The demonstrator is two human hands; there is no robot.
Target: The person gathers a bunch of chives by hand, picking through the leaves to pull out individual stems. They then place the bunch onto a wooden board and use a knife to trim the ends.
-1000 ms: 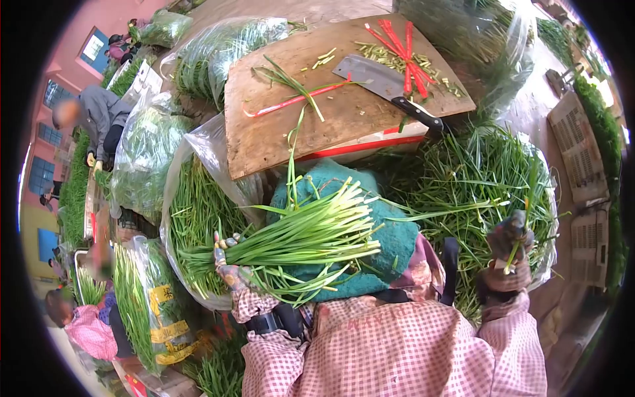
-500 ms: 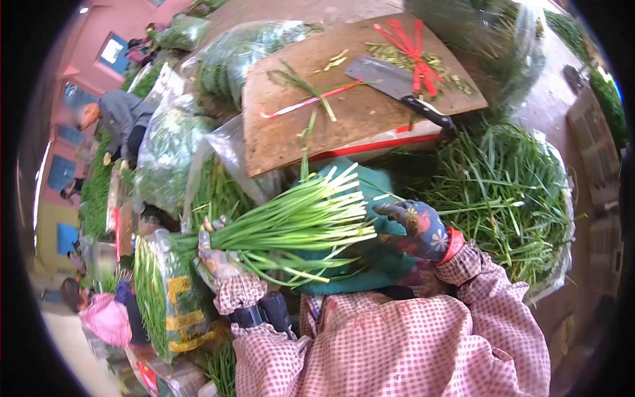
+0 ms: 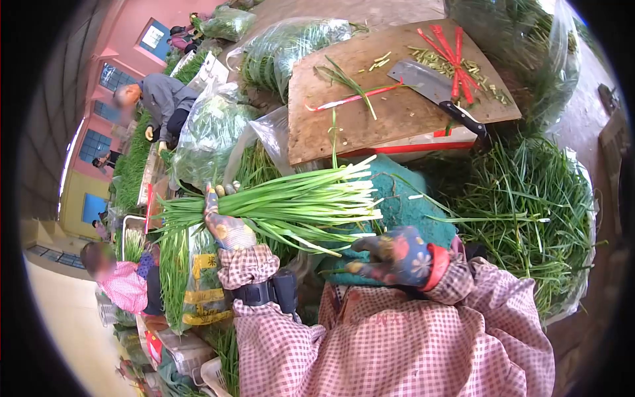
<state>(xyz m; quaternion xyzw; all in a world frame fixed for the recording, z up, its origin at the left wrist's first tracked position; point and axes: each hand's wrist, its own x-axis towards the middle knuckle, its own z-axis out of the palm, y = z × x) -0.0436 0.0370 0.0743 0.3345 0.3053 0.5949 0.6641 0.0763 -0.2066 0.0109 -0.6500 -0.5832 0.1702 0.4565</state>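
Observation:
My left hand, in a patterned glove, is wrapped round a bunch of long green stalks. Their pale cut ends point right and their leafy ends hang left. Just below and right of the pale ends is my right hand, gloved, with a red band at the wrist. It is slightly blurred, its visible fingers apart; a thin green piece shows by its fingertips. Under the stalks lies teal cloth. A cleaver and red ties rest on a wooden board.
Loose greens fill a pale-edged container on the right. Bagged greens and another bag with yellow tape stand left. One person in grey bends at the upper left; another in pink is at lower left.
The view has shifted, so the board and bags appear farther right. My left hand has tilted the bunch closer to level. My right hand has moved lower and left, nearer my lap.

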